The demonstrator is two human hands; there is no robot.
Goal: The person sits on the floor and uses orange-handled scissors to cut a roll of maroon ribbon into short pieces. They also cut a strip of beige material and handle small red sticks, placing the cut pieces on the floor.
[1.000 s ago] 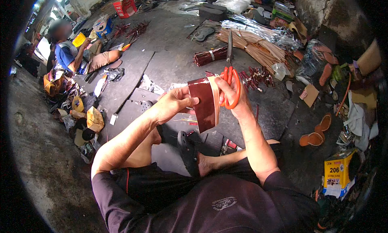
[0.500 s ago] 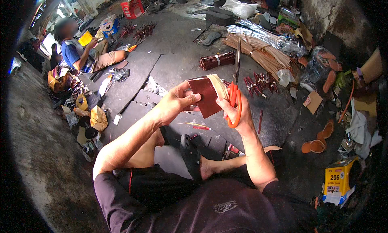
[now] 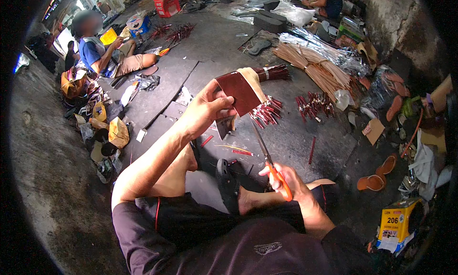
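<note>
My left hand (image 3: pixel 202 113) pinches a dark red leather sheet (image 3: pixel 237 94) between thumb and fingers. A beige strip (image 3: pixel 254 80) folds over its far right corner, showing the pale backing. Lower right, my right hand (image 3: pixel 292 180) grips orange-handled scissors (image 3: pixel 265 150). Their blades point up and left towards the sheet without touching it; they look closed. Below my left fingers there is a small dark piece (image 3: pixel 224 126), and I cannot tell whether it is held. Thin dark red strips (image 3: pixel 265 113) lie on the floor just beyond the sheet.
A tied bundle of dark red strips (image 3: pixel 276 73) lies ahead, with long tan strips (image 3: pixel 310 65) to its right. Brown sandals (image 3: pixel 377 176) and a yellow can (image 3: pixel 394 222) stand at my right. A seated person (image 3: pixel 95 53) works at far left.
My right hand has dropped away from the leather, down and to the right. The scissors, tucked upright in that hand before, now point up-left. My left hand still holds the leather.
</note>
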